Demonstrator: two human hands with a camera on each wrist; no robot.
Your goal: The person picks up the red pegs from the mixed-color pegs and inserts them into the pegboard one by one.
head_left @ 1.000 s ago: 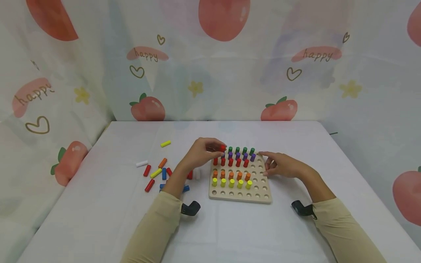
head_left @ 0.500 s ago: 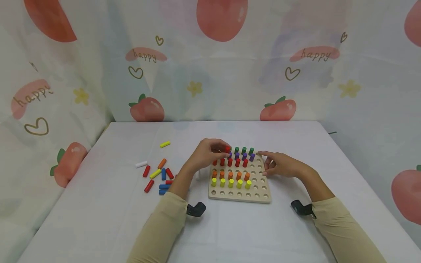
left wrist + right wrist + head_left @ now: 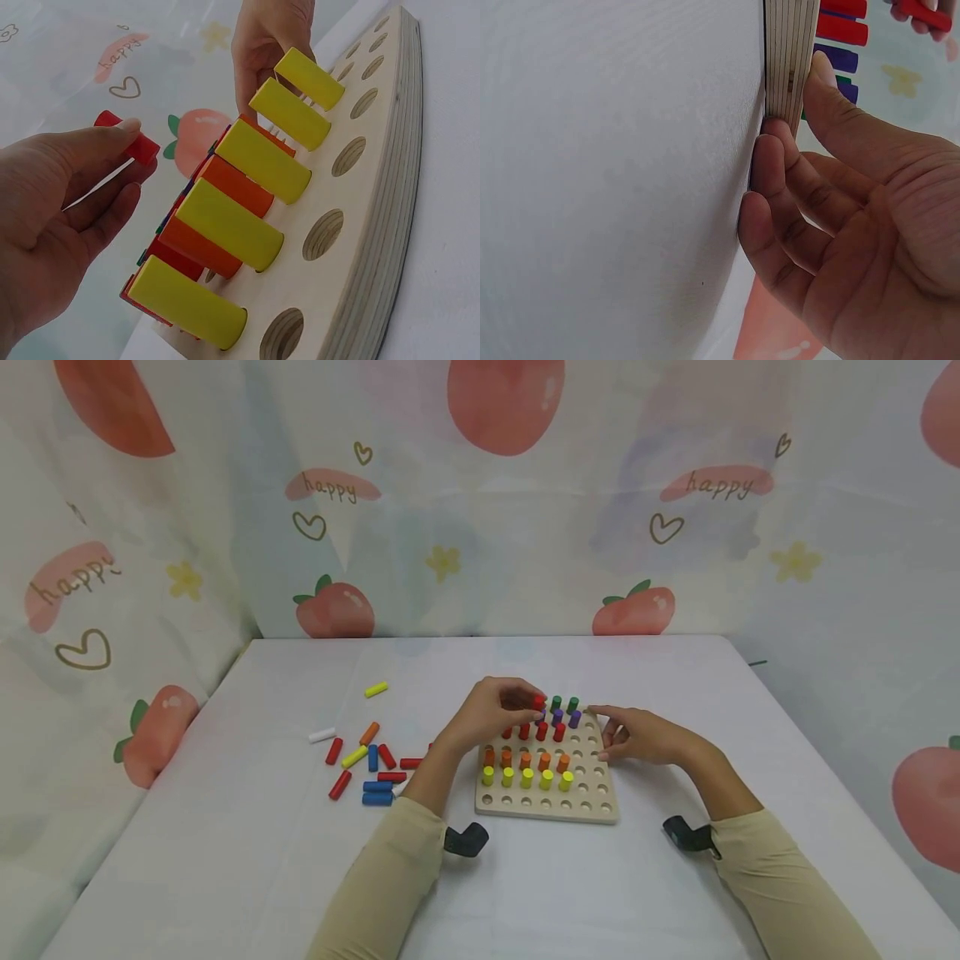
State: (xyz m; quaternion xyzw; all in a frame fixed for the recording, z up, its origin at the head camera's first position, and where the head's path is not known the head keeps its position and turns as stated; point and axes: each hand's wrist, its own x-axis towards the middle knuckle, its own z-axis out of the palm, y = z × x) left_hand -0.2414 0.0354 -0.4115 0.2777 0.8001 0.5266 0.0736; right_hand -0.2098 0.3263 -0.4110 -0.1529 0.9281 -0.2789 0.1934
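- White counter (image 3: pixel 187 860), loose pegs at left, all lying on their sides: white peg (image 3: pixel 322 735), red pegs (image 3: pixel 340 785), yellow peg (image 3: pixel 354 756), orange peg (image 3: pixel 369 732), blue pegs (image 3: pixel 377 787). Second yellow peg (image 3: pixel 377 690) farther back, apart from the rest.
- Left hand (image 3: pixel 487 714) above the back left part of the pegboard, thumb and fingers closed narrow on a held red peg (image 3: pixel 539 702).
- Held red peg just left of two green pegs (image 3: pixel 557 702); cannot tell if it touches anything beneath.
- Pegboard (image 3: pixel 547 816), wooden, flat on the counter. Upright rows, near to far: five yellow, five orange, then red, purple and green, the back rows partly hidden by the left hand. Round holes show along its near and right sides.
- Right hand (image 3: pixel 648 737) at the board's right edge: fingers bent, holding that edge; thumb beside the top face, index finger at the back right corner.
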